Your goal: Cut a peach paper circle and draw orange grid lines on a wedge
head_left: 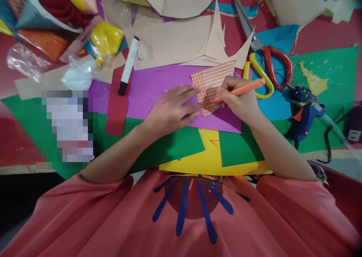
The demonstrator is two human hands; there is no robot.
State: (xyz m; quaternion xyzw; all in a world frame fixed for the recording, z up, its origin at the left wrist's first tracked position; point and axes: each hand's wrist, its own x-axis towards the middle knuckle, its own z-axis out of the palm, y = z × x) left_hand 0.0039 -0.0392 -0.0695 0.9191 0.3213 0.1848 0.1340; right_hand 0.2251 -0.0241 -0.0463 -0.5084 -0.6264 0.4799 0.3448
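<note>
A small cream piece of paper (223, 71) carries orange lines, crossed into a grid along its left part and running one way elsewhere. It lies on a purple sheet (158, 80). My right hand (240, 100) grips an orange marker (249, 86), its tip down on the lined paper. Fingers stretched out, my left hand (177, 110) rests flat, its fingertips on the paper's left edge. Close by on the right lie scissors (256, 42) with red and yellow handles.
A blue glue gun (301, 117) lies on green paper (339, 80) at right. A white marker with black ends (128, 65) rests across a red strip (115, 113). Beige paper offcuts (172, 38) lie behind. Wrapped yellow clay-like material (107, 37) sits at upper left; a blurred-out item (70, 127) lies below.
</note>
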